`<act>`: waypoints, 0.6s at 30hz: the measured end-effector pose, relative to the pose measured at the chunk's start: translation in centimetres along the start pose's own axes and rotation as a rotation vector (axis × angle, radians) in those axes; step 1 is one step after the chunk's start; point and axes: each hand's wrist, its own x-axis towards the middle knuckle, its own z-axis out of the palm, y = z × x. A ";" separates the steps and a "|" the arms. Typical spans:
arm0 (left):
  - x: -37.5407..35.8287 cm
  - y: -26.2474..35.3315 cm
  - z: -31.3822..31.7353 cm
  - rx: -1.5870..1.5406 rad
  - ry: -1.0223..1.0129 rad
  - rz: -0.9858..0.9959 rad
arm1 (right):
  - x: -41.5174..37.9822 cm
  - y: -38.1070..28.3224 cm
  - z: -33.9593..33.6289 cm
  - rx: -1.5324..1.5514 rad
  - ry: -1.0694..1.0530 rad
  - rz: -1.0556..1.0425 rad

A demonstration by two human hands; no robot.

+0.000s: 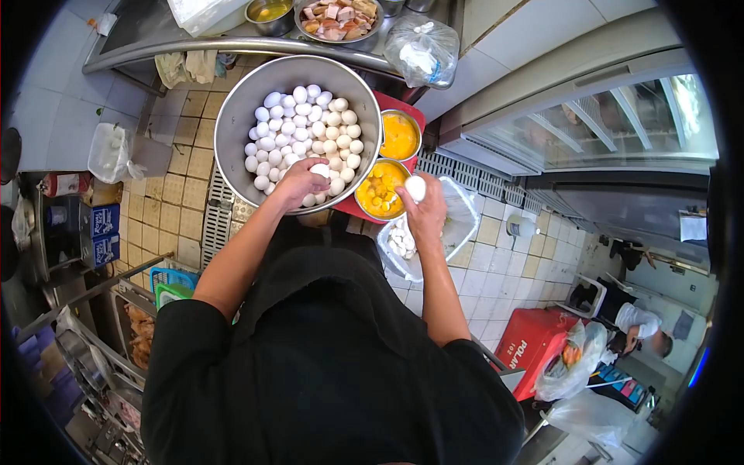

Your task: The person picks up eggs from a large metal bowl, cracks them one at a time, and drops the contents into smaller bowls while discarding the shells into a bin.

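A large steel pot (232, 132) holds a heap of white eggs (298, 124). Inside its near rim, my left hand (301, 186) is closed around an egg (320, 170). My right hand (426, 213) grips another white egg (415, 188) at the right edge of the nearer steel bowl (382, 189), which contains cracked yolks. Behind that one stands a second bowl (400, 136) of orange-yellow egg. Both bowls rest on a red surface (387, 102) beside the pot. Below my right hand, a bin lined with clear plastic (463, 221) has eggshells (401, 239) in it.
Across the top runs a steel counter (232, 46) with a bowl of meat pieces (339, 19) and a plastic bag (421, 50). A glass-door fridge (620, 116) stands at right. Lower right are a red POLAR cooler (535, 345) and, farther off, another person (639, 322).
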 end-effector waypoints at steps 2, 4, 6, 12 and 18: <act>0.0 0.2 0.2 -0.006 0.001 0.048 | -1.9 1.9 -1.3 -0.020 0.028 0.131; -0.6 1.5 1.5 0.012 0.017 0.074 | -3.8 4.1 -2.7 -0.186 -0.036 0.172; -2.9 4.7 4.2 0.052 0.050 0.067 | -5.2 5.5 -3.7 -0.498 -0.199 0.129; -2.4 6.6 8.3 0.293 -0.257 0.058 | -0.9 -3.6 -0.7 0.579 -0.320 0.246; -2.4 6.7 8.1 0.291 -0.158 0.042 | 1.4 -4.9 3.0 0.331 -0.334 0.073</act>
